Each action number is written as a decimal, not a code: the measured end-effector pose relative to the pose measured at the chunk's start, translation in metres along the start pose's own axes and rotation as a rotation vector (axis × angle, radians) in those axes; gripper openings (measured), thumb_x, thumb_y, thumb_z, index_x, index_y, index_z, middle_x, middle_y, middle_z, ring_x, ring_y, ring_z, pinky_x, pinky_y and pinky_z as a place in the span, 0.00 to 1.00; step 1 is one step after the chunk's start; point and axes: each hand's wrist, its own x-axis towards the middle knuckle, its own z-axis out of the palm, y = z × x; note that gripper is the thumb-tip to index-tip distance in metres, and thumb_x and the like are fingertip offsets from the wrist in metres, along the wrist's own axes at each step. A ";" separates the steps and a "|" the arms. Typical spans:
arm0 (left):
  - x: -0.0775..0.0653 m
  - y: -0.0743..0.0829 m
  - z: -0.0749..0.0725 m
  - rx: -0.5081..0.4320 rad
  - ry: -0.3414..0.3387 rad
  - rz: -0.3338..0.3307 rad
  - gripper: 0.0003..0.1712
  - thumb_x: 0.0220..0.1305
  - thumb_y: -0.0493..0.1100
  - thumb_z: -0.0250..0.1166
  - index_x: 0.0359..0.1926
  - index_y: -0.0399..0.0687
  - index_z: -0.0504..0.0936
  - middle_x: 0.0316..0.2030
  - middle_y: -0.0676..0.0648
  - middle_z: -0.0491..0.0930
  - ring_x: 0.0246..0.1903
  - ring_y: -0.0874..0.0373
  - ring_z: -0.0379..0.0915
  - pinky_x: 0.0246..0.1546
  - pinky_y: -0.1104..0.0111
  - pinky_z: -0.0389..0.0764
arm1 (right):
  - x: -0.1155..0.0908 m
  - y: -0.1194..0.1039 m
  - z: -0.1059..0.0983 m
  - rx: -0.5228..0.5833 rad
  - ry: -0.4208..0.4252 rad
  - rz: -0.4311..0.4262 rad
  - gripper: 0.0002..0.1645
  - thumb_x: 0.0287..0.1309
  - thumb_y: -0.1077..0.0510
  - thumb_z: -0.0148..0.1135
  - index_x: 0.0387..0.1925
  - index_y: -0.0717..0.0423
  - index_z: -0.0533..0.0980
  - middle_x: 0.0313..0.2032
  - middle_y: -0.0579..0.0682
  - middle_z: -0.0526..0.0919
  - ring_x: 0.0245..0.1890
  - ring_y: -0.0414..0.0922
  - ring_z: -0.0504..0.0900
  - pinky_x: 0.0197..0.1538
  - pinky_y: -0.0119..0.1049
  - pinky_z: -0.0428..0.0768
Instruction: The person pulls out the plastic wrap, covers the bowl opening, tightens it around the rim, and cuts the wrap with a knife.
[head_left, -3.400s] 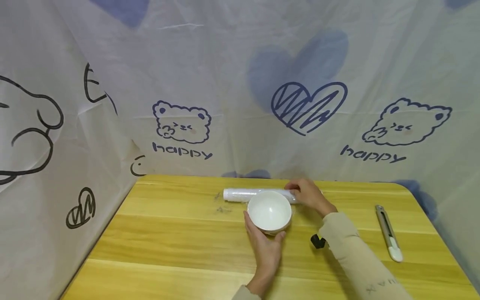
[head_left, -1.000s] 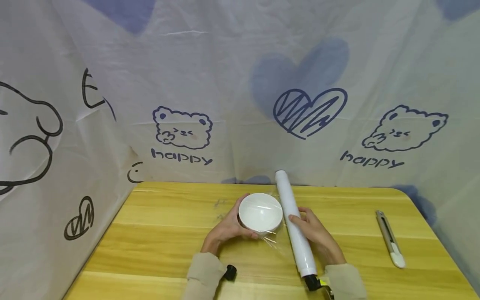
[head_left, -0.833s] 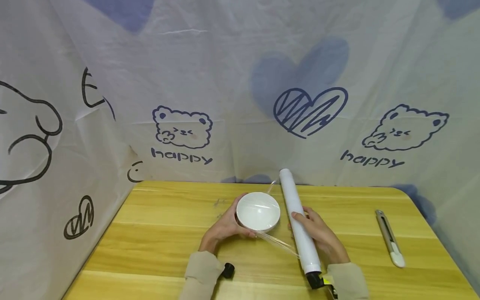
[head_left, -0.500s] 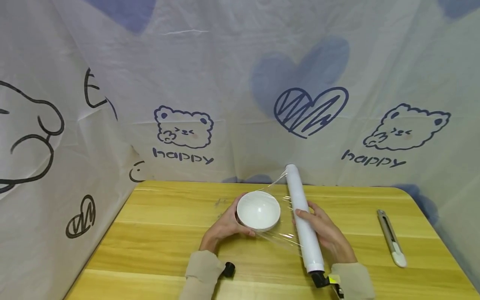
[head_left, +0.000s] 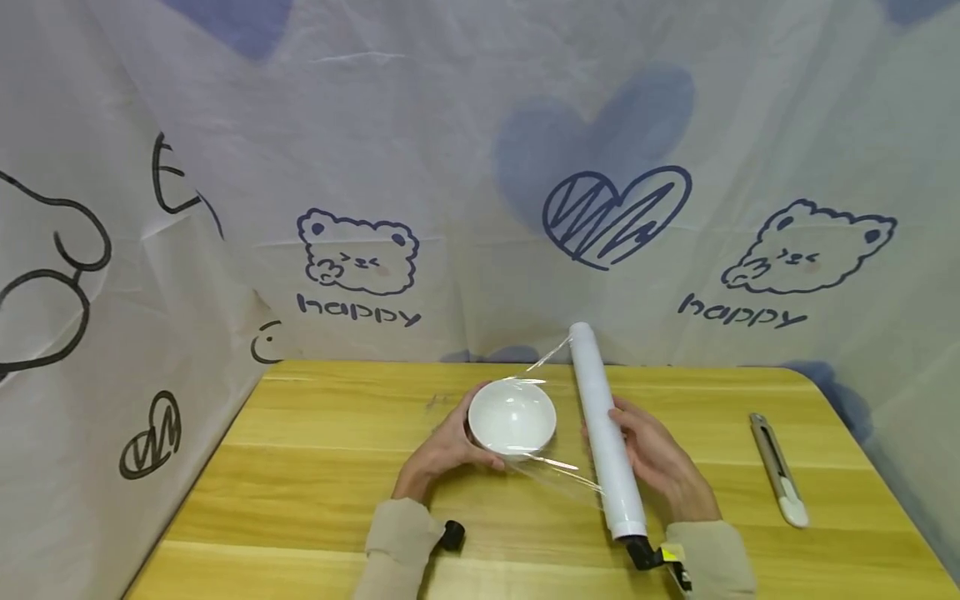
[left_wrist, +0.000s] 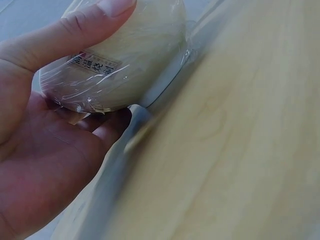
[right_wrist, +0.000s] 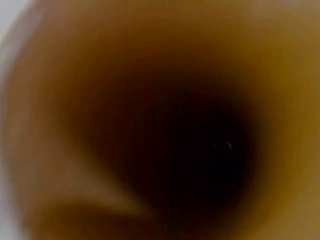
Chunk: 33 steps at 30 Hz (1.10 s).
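Observation:
My left hand (head_left: pixel 442 450) grips a white bowl (head_left: pixel 512 417) from its left side, thumb in front. In the left wrist view, crinkled cling film is wrapped round the outside of the bowl (left_wrist: pixel 145 55), over a small printed label (left_wrist: pixel 95 64). A sheet of clear cling film (head_left: pixel 558 479) stretches from the bowl to the white cling film roll (head_left: pixel 603 433) on its right. The right hand (head_left: pixel 663 458) holds this roll around the middle, some fingers hidden behind it. A blurred brown hollow (right_wrist: pixel 200 140) with a dark middle fills the right wrist view.
A utility knife (head_left: pixel 780 471) lies on the wooden table (head_left: pixel 300 475) at the right. Black wrist cameras (head_left: pixel 452 536) sit at both cuffs. A printed cloth (head_left: pixel 465 167) hangs behind the table and along its left side.
The roll has swung from lying behind the bowl to its right side, then drawn away rightward, stretching film between them. My left hand has shifted from the bowl's front to its left.

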 end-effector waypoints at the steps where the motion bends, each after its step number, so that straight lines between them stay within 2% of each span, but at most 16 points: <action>1: 0.000 -0.001 0.000 -0.005 -0.001 0.001 0.68 0.31 0.25 0.79 0.72 0.40 0.47 0.65 0.38 0.59 0.60 0.46 0.62 0.62 0.58 0.63 | -0.001 0.000 -0.001 0.006 -0.006 -0.003 0.34 0.73 0.59 0.37 0.72 0.62 0.37 0.64 0.69 0.54 0.57 0.57 0.71 0.56 0.45 0.74; 5: 0.001 -0.001 0.000 -0.029 0.006 0.006 0.68 0.30 0.23 0.78 0.72 0.39 0.48 0.65 0.38 0.59 0.60 0.46 0.62 0.62 0.58 0.64 | -0.003 0.000 -0.004 -0.058 0.008 -0.018 0.38 0.72 0.59 0.41 0.72 0.63 0.35 0.62 0.69 0.55 0.54 0.55 0.72 0.52 0.42 0.75; 10: 0.001 -0.001 -0.002 -0.023 0.004 -0.009 0.68 0.30 0.24 0.79 0.72 0.41 0.48 0.65 0.41 0.59 0.60 0.47 0.61 0.62 0.59 0.63 | -0.003 0.000 -0.006 -0.138 0.063 -0.009 0.41 0.70 0.57 0.48 0.73 0.63 0.38 0.60 0.66 0.58 0.51 0.51 0.70 0.51 0.43 0.75; 14: 0.001 -0.002 -0.002 -0.039 -0.002 -0.007 0.68 0.30 0.24 0.78 0.72 0.42 0.48 0.65 0.41 0.60 0.60 0.47 0.61 0.62 0.60 0.63 | -0.005 0.000 -0.010 -0.184 0.085 -0.002 0.42 0.68 0.56 0.52 0.72 0.64 0.42 0.60 0.66 0.60 0.52 0.52 0.69 0.52 0.45 0.74; 23: 0.002 -0.003 -0.003 -0.052 0.005 -0.013 0.69 0.30 0.25 0.79 0.72 0.43 0.48 0.65 0.41 0.60 0.59 0.46 0.62 0.60 0.62 0.66 | -0.005 -0.001 -0.015 -0.199 0.129 -0.011 0.44 0.63 0.58 0.59 0.71 0.63 0.44 0.57 0.67 0.66 0.51 0.57 0.74 0.49 0.44 0.75; 25: 0.002 -0.002 -0.002 -0.057 0.000 -0.015 0.69 0.30 0.24 0.78 0.73 0.43 0.48 0.65 0.41 0.59 0.59 0.46 0.62 0.60 0.62 0.67 | -0.005 -0.002 -0.017 -0.198 0.115 -0.008 0.43 0.64 0.58 0.57 0.71 0.63 0.44 0.55 0.66 0.66 0.50 0.56 0.74 0.48 0.44 0.76; 30: 0.002 -0.002 -0.003 -0.078 -0.015 -0.010 0.69 0.30 0.22 0.77 0.73 0.43 0.48 0.65 0.39 0.58 0.59 0.46 0.62 0.59 0.63 0.68 | -0.008 -0.005 -0.022 -0.180 0.041 0.004 0.37 0.70 0.57 0.46 0.71 0.67 0.43 0.53 0.61 0.64 0.48 0.49 0.70 0.50 0.43 0.74; 33: 0.001 -0.002 -0.004 -0.090 -0.023 -0.005 0.69 0.30 0.22 0.77 0.72 0.43 0.48 0.65 0.39 0.58 0.59 0.46 0.62 0.59 0.64 0.68 | -0.010 -0.007 -0.027 -0.210 0.069 0.008 0.38 0.69 0.56 0.49 0.70 0.67 0.45 0.54 0.62 0.64 0.49 0.49 0.70 0.52 0.43 0.74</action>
